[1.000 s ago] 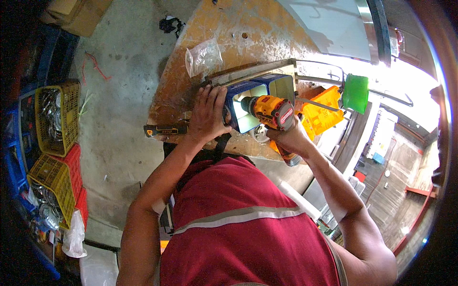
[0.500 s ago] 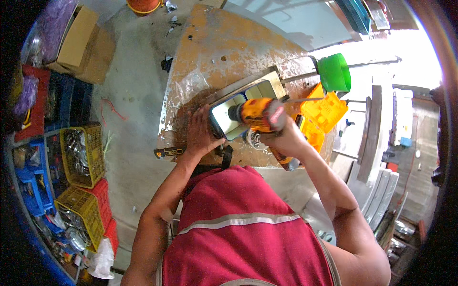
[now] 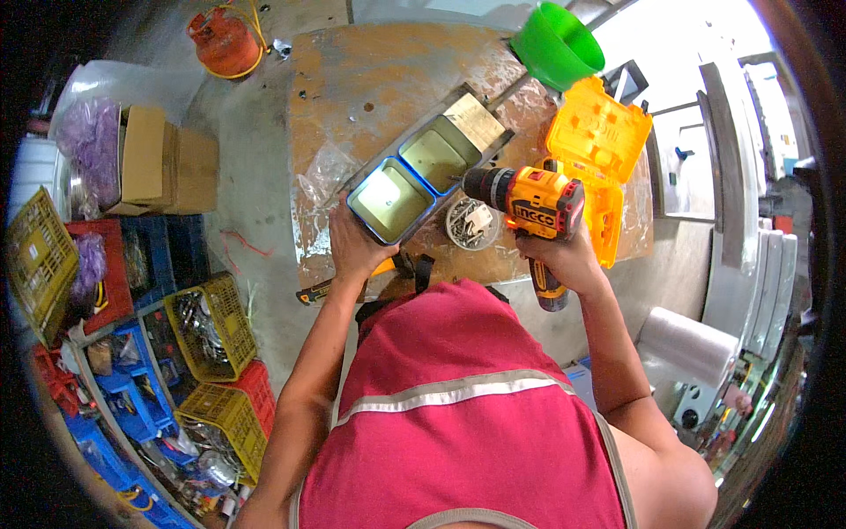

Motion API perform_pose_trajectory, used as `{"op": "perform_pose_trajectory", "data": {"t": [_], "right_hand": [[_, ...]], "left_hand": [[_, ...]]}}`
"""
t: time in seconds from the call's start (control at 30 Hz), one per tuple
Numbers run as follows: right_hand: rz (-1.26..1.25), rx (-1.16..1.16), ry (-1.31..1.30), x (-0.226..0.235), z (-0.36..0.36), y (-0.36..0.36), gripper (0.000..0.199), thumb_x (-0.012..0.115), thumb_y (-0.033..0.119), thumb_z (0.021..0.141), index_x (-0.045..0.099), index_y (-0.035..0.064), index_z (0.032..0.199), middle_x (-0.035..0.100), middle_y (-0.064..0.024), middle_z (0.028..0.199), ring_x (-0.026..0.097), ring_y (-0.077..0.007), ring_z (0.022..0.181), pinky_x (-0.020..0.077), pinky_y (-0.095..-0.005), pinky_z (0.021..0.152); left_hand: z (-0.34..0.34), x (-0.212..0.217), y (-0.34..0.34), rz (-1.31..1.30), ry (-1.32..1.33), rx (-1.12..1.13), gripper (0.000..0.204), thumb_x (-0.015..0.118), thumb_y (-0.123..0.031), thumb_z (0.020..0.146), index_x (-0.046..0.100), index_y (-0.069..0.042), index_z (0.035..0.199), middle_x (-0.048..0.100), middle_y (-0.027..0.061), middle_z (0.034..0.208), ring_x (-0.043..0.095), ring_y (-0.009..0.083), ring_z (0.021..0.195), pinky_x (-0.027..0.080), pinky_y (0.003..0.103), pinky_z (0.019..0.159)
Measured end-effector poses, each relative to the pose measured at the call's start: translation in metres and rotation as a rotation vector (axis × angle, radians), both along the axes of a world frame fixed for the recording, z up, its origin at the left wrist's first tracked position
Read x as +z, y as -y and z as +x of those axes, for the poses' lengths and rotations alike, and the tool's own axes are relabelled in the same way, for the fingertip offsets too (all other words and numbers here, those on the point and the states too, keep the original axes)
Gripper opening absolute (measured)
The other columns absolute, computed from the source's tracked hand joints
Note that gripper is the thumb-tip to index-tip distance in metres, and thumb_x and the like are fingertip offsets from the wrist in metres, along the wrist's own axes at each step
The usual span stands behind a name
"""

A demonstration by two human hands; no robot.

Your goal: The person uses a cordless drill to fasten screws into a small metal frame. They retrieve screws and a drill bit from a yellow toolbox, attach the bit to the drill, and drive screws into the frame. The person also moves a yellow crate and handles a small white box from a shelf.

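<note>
Orange-and-black plastic marks the cordless drill (image 3: 529,204) that I hold in my right hand (image 3: 564,260), fingers wrapped tight round its grip, the chuck pointing left at the blue-rimmed rectangular metal box (image 3: 414,181). That box lies on the worn wooden table (image 3: 370,79), two open compartments side by side, near the table's front edge. My left hand (image 3: 352,247) presses on the box's near corner, fingers curled over the rim. A small round tin of screws (image 3: 471,222) sits just beside the box, under the drill's nose. An open orange plastic case (image 3: 599,132) lies behind the drill, a green plastic funnel (image 3: 555,44) beyond it.
</note>
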State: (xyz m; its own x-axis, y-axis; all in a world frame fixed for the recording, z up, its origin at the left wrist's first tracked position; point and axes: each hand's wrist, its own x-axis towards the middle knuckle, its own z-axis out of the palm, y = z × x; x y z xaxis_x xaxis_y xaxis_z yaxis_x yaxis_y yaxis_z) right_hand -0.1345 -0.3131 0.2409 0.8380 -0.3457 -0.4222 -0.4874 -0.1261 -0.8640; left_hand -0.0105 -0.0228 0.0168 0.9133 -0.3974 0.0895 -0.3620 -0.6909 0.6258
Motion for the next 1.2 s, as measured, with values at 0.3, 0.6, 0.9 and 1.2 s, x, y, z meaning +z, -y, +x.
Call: {"op": "perform_pose_trajectory", "data": {"t": [0.3, 0.6, 0.9, 1.2], "right_hand": [[0.115, -0.079, 0.093, -0.034, -0.043, 0.025, 0.06, 0.081, 0.002, 0.075, 0.058, 0.0023, 0.131, 0.07, -0.0085, 0.118, 0.069, -0.0194, 0.106, 0.0557, -0.0344, 0.093], [0.251, -0.311, 0.128, -0.057, -0.081, 0.066, 0.061, 0.076, -0.003, 0.076, 0.055, 0.0038, 0.133, 0.07, -0.0089, 0.111, 0.07, -0.0201, 0.097, 0.06, -0.0344, 0.079], [0.274, -0.379, 0.223, -0.072, -0.08, 0.09, 0.052, 0.073, -0.006, 0.078, 0.058, 0.0025, 0.127, 0.069, -0.0077, 0.105, 0.069, -0.0185, 0.085, 0.0597, -0.0334, 0.07], [0.335, -0.429, 0.23, -0.083, -0.101, 0.083, 0.046, 0.075, -0.004, 0.079, 0.061, 0.002, 0.123, 0.071, -0.0083, 0.104, 0.069, -0.0171, 0.083, 0.0589, -0.0325, 0.07]], "left_hand": [[0.003, 0.006, 0.01, 0.081, -0.061, -0.007, 0.136, 0.097, -0.048, 0.053, 0.023, 0.002, 0.155, 0.044, 0.0275, 0.149, 0.042, 0.0454, 0.139, 0.032, 0.051, 0.12], [0.012, 0.091, -0.015, -0.126, 0.079, -0.04, 0.11, 0.087, -0.055, 0.074, 0.035, 0.005, 0.151, 0.042, 0.0288, 0.151, 0.045, 0.0406, 0.139, 0.036, 0.052, 0.116], [0.063, 0.117, 0.135, 0.135, 0.212, -0.28, 0.064, 0.076, -0.036, 0.089, 0.053, -0.008, 0.142, 0.048, 0.0226, 0.148, 0.048, 0.0443, 0.133, 0.041, 0.053, 0.11], [0.157, 0.096, 0.192, 0.41, 0.127, -0.676, 0.03, 0.066, -0.021, 0.094, 0.069, -0.012, 0.123, 0.068, 0.0147, 0.117, 0.067, 0.0385, 0.106, 0.055, 0.046, 0.091]]}}
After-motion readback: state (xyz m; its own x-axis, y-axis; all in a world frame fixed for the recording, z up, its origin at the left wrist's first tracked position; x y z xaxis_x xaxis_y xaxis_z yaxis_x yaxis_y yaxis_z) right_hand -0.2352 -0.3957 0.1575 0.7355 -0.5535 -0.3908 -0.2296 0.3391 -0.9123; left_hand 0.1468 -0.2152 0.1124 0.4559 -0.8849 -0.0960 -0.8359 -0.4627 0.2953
